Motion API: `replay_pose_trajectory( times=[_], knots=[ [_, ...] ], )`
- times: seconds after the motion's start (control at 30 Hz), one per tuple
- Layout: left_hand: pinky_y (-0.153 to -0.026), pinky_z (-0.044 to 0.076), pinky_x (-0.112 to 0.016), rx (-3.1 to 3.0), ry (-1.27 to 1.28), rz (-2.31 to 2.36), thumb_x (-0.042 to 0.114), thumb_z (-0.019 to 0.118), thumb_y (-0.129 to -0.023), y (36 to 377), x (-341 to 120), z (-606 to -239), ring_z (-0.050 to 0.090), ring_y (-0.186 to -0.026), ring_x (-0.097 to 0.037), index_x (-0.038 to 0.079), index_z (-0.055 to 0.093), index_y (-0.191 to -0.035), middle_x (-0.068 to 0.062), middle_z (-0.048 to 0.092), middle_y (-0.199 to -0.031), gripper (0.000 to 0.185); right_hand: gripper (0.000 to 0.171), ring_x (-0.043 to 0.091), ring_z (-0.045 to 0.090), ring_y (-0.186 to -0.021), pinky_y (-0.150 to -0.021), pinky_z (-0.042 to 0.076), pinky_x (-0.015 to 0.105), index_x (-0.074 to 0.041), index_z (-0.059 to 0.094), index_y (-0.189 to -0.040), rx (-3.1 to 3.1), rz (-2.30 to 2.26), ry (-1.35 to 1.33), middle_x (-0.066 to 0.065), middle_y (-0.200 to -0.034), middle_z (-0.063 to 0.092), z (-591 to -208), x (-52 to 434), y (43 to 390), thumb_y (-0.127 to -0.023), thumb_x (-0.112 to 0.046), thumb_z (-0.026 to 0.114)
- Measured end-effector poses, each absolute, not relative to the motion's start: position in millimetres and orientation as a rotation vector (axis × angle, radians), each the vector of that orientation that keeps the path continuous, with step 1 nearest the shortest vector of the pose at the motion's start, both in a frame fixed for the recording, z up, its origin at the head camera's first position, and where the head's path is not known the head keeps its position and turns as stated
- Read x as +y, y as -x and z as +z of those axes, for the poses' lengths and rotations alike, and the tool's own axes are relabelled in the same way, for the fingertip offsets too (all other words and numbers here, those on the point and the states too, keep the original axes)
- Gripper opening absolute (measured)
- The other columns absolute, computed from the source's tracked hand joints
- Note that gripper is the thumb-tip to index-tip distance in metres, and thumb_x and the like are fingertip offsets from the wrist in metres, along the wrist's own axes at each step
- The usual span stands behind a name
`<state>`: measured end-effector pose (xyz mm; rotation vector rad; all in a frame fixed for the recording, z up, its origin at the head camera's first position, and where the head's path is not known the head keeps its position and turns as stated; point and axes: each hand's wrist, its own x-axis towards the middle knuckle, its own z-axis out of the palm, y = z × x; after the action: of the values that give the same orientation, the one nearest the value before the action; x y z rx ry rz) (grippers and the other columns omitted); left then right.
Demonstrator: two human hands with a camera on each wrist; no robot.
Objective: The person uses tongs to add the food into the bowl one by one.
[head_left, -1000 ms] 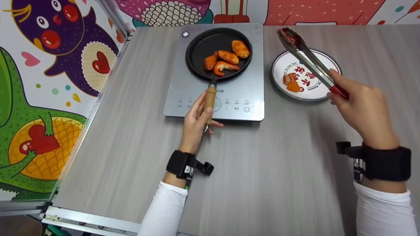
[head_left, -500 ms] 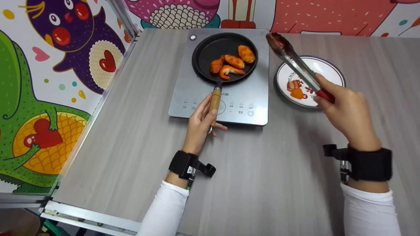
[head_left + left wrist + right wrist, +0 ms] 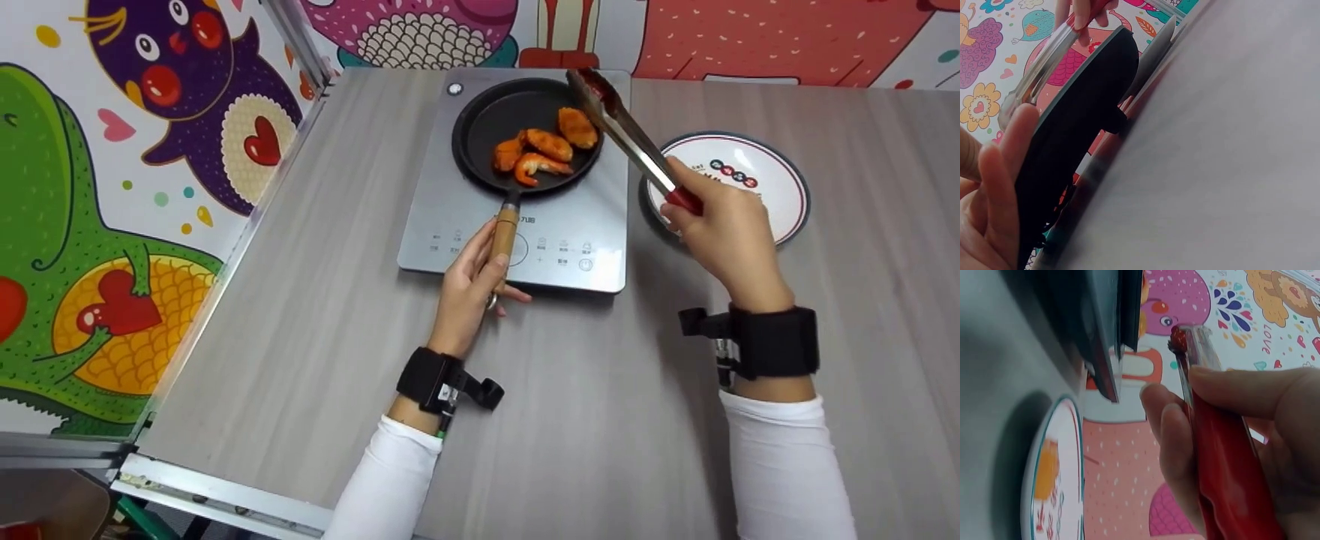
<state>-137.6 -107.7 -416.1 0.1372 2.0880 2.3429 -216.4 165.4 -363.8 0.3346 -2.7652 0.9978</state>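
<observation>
Gripping the wooden handle (image 3: 503, 234) of a round black frying pan (image 3: 480, 127), the left hand (image 3: 472, 289) curls its fingers and thumb about the handle's near end, at the front edge of a flat grey induction cooktop (image 3: 577, 225) on the grey wood-grain table (image 3: 300, 300). The pan sits on the far half of the cooktop and holds four orange-glazed pieces of food: three pieces (image 3: 534, 150) clustered near the middle, one of them a curled shrimp, and a fourth piece (image 3: 577, 126) toward the right rim. In the left wrist view the pan's dark underside (image 3: 1072, 146) fills the middle, with fingertips (image 3: 1013, 140) beside it. Further right, the right hand (image 3: 724, 236) is closed around the red grip of long metal tongs (image 3: 626, 135); thumb and fingers clamp that grip, as the right wrist view shows (image 3: 1230, 478). The tongs slant up and left, their reddish tips poised over the pan's right rim, just beside the fourth piece; whether the tips touch it cannot be told. At the far right, a round white plate with a dark rim and red lettering (image 3: 772, 180) rests on the table, partly hidden by the right hand.
</observation>
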Motion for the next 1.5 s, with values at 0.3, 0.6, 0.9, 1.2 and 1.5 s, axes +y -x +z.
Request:
replay_pose_trajectory(
  times=[0.3,0.6,0.9,1.2,1.5],
  knots=[
    [-0.039,0.045,-0.043,2.043,-0.184,2.35,0.021,0.048,-0.093,136.8,-99.3,-418.5,0.062,-0.067,-0.039,0.015,0.023,-0.142,0.0,0.032,-0.141,0.056,0.051,0.026,0.058,-0.07,-0.059,0.038,0.035,-0.021,0.049,-0.129,-2.739,1.03,-0.313,0.015,-0.083,0.065,-368.7,142.6,225.8,-0.082,-0.009,0.064],
    [-0.039,0.044,-0.043,2.04,-0.186,2.354,0.02,0.048,-0.093,135.9,-98.4,-417.8,0.062,-0.067,-0.04,0.015,0.023,-0.142,-0.001,0.032,-0.141,0.056,0.051,0.042,0.057,-0.078,-0.062,0.041,0.051,-0.02,0.052,-0.127,-2.707,0.881,-0.345,0.02,-0.091,0.064,-377.1,124.7,228.3,-0.079,-0.01,0.066],
    [-0.04,0.044,-0.047,2.06,-0.165,2.344,0.022,0.049,-0.093,137.1,-99.8,-416.4,0.063,-0.068,-0.038,0.016,0.023,-0.142,0.0,0.031,-0.142,0.056,0.05,0.04,0.057,-0.072,-0.058,0.04,0.048,-0.02,0.051,-0.127,-2.696,0.859,-0.386,0.021,-0.091,0.064,-381.9,117.7,230.4,-0.08,-0.008,0.064],
    [-0.04,0.045,-0.045,2.075,-0.167,2.339,0.022,0.048,-0.093,138.4,-103.1,-415.8,0.062,-0.068,-0.04,0.015,0.022,-0.143,-0.001,0.03,-0.142,0.057,0.047,0.041,0.057,-0.075,-0.062,0.039,0.051,-0.021,0.054,-0.126,-2.681,0.854,-0.411,0.015,-0.082,0.065,-381.5,115.2,232.3,-0.081,-0.007,0.062],
    [-0.04,0.044,-0.048,2.086,-0.164,2.341,0.021,0.048,-0.093,139.0,-107.5,-416.4,0.062,-0.068,-0.04,0.014,0.022,-0.143,-0.001,0.03,-0.142,0.057,0.05,0.04,0.057,-0.075,-0.059,0.041,0.05,-0.026,0.052,-0.127,-2.72,0.889,-0.39,0.016,-0.089,0.065,-379.7,113.4,231.4,-0.081,-0.01,0.062]
  ],
)
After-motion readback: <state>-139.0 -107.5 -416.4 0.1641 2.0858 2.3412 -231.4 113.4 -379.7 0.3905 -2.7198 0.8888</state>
